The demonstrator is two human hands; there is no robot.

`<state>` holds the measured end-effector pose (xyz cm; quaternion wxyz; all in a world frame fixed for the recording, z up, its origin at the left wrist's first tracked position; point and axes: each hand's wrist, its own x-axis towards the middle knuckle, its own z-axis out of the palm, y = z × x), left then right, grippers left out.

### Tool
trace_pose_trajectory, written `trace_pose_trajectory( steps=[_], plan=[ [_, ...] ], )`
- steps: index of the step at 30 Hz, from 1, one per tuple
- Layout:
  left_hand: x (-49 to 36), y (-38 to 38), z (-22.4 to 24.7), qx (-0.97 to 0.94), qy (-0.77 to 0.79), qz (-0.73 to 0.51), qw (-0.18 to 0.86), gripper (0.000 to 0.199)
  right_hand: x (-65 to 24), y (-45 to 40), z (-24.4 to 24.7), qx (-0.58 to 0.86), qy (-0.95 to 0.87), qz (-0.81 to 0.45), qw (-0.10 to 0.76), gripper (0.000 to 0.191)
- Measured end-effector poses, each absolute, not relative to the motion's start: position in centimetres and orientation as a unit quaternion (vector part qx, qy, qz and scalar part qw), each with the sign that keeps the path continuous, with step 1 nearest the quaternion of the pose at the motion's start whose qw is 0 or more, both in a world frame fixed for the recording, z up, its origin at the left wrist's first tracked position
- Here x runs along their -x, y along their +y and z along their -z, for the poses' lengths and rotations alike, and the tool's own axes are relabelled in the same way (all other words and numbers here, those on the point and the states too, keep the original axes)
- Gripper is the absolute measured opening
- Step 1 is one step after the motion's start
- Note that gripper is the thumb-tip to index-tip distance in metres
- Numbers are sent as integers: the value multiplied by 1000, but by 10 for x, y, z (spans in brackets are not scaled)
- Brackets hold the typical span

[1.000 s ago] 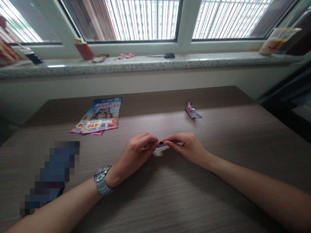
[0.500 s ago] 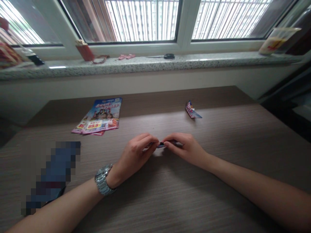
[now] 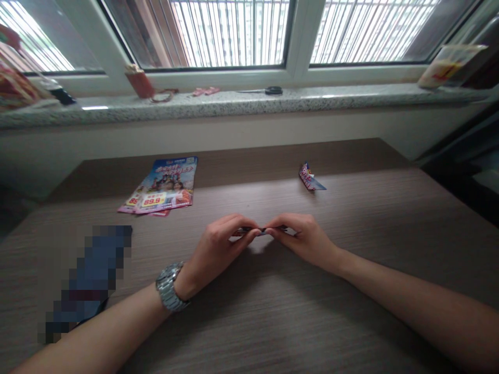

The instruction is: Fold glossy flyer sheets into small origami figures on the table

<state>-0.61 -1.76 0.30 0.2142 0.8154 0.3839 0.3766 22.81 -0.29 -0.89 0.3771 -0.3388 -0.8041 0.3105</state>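
Observation:
Between my two hands is a small, thin piece of folded paper (image 3: 263, 233) with coloured print, held level just above the table. My left hand (image 3: 220, 241), with a metal watch (image 3: 171, 287) on its wrist, pinches it between thumb and fingers from the left. From the right, my right hand (image 3: 310, 240) pinches the same paper, its fingertips almost meeting the left ones. Fingers cover most of the paper, so its full shape is hidden. Beyond my right hand, a folded paper piece (image 3: 309, 179) with similar print stands on the table.
Several printed flyers (image 3: 167, 184) lie overlapped at the back left of the wooden table (image 3: 249, 322). A blurred-out dark blue object (image 3: 91, 275) is beside my left forearm. Scissors (image 3: 273, 90), a red container (image 3: 141, 83) and a plastic cup (image 3: 442, 67) rest on the stone windowsill.
My fingertips have drawn closer together along the paper, leaving less of it showing between them. The whole view has shifted slightly.

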Motion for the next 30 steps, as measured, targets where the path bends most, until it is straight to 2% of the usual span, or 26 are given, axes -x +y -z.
trace_pose_trajectory(
  steps=[9, 17, 24, 30],
  plan=[
    [13, -14, -2, -790, 397, -404, 234, 2, -231, -1, 9, 355, -794, -323, 373, 12],
    [13, -16, -3, -805, 395, -396, 197, 3, -230, -3, 9, 356, -800, -299, 379, 10],
    [11, -17, -2, -816, 383, -381, 205, 2, -226, -4, 12, 329, -820, -287, 371, 9],
    [11, -13, 0, -810, 377, -392, 219, 13, -228, -3, 11, 344, -807, -288, 382, 9]
  ],
)
